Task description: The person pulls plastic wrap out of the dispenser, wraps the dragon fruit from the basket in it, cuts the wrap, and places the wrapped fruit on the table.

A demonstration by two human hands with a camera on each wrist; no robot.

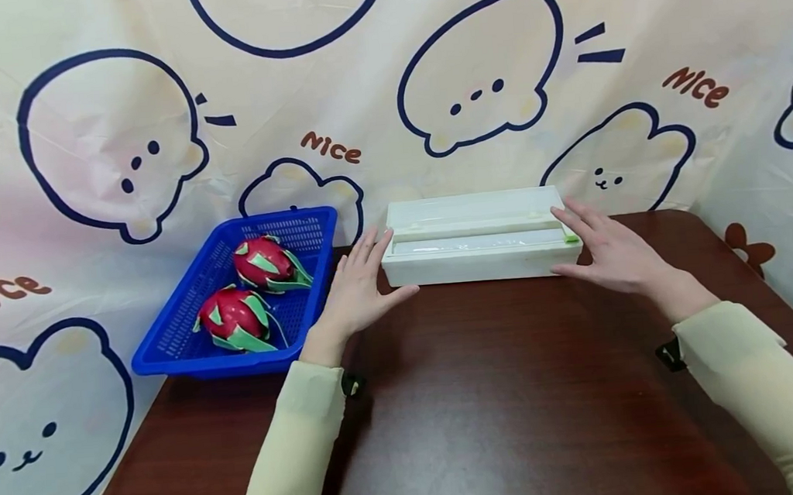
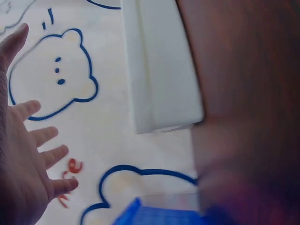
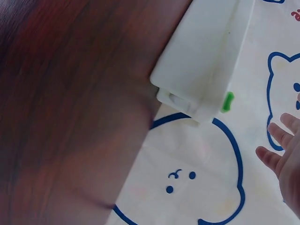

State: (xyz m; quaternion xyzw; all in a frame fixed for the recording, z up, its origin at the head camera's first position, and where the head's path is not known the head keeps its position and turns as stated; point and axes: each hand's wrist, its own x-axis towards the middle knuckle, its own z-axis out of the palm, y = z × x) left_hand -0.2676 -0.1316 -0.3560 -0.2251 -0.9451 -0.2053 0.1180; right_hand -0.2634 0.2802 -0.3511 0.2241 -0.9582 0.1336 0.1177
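Note:
A long white cling film dispenser (image 1: 482, 264) with a small green slider (image 1: 571, 238) at its right end sits at the back of the table. My left hand (image 1: 360, 288) is beside its left end, fingers spread and thumb reaching along the front. At the other end is my right hand (image 1: 609, 250), its fingers also extended. In the left wrist view, a gap shows between the left hand (image 2: 28, 159) and the dispenser (image 2: 164, 70). The right wrist view likewise has the right hand (image 3: 288, 154) apart from the dispenser (image 3: 201, 56). Neither hand holds anything.
Left of the left hand stands a blue plastic basket (image 1: 167, 351), with two red dragon fruits, one nearer (image 1: 234, 315) and one farther (image 1: 265, 262), inside. Behind the dark brown table (image 1: 513, 394) hangs a cream sheet (image 1: 370, 86) printed with cartoon bears.

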